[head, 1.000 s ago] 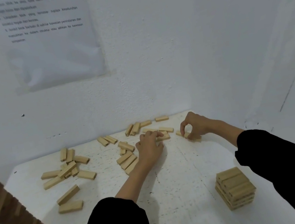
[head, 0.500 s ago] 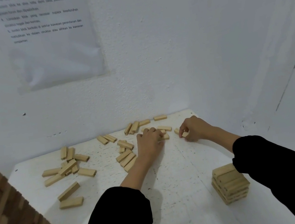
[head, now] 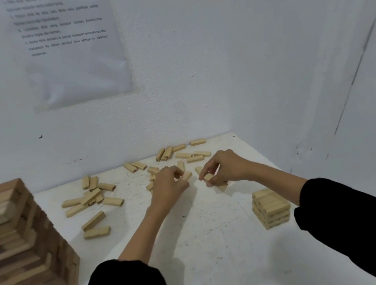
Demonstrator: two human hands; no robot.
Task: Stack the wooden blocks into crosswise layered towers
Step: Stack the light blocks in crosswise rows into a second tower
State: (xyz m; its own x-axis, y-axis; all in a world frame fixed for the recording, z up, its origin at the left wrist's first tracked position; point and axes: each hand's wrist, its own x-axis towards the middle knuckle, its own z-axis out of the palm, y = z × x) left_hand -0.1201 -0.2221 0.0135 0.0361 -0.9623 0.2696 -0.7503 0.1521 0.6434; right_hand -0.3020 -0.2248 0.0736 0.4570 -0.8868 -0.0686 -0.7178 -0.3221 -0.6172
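Note:
Small pale wooden blocks [head: 91, 198] lie scattered over the far half of the white table [head: 216, 257]. My left hand [head: 169, 190] is curled over the middle of the scatter and pinches one small block [head: 187, 175] at its fingertips. A little to the right, my right hand [head: 226, 167] grips small blocks [head: 209, 177], with one end sticking out below it. A short small-block tower [head: 270, 207] of crosswise layers stands at the right, near my right forearm.
A tall tower of larger, darker blocks [head: 17, 245] stands at the table's left front. White walls close the back and right sides, with a printed sheet [head: 68, 45] taped to the back wall. More loose blocks [head: 184, 154] lie along the far edge.
Both hands have drawn back from the far pile toward me, each lifting blocks off the table. The view has shifted, bringing the large tower more into view.

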